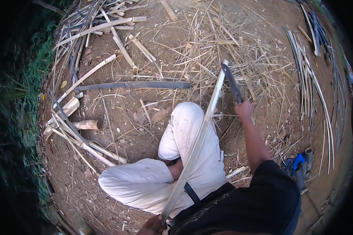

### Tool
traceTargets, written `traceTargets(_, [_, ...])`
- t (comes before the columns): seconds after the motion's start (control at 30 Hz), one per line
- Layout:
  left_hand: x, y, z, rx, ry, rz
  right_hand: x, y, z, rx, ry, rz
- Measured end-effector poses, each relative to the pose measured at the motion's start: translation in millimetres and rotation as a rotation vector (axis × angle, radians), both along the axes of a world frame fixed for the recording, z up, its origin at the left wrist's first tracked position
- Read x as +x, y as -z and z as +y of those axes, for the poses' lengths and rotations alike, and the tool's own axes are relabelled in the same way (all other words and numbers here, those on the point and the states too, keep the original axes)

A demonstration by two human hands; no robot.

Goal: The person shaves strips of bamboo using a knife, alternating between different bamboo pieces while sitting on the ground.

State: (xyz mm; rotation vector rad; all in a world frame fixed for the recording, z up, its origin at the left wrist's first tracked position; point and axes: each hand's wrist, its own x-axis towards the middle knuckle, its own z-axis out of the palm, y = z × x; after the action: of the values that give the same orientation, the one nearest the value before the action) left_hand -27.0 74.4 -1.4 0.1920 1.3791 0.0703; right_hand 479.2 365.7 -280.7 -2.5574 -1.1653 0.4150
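My right hand (244,111) is wrapped round the handle of a machete (233,84), out in front of my bent knee. The dark blade lies against the far end of a long split bamboo strip (200,137). This pale strip slants across my lap, over the light trousers. Its near end is gripped by my left hand (153,226) at the lower edge, beside my hip; some of those fingers are cut off by the picture's edge.
Thin bamboo shavings (239,55) cover the ground ahead. A dark bamboo length (133,85) lies crosswise beyond my knees. Split pieces (102,27) are heaped far left, and long strips (308,74) lie at right. A blue cloth (299,161) sits beside short tubes (308,156).
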Motion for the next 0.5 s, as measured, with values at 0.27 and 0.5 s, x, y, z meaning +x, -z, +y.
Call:
traceTargets(0.27, [2,-1,40,0.407,0.656,0.207,-28,50,-84,0.071,0.036,0.033])
traceTargets(0.5, [154,-49,125,1.756,0.88,0.033,-77,0,-63,-0.278,-0.07,0.035])
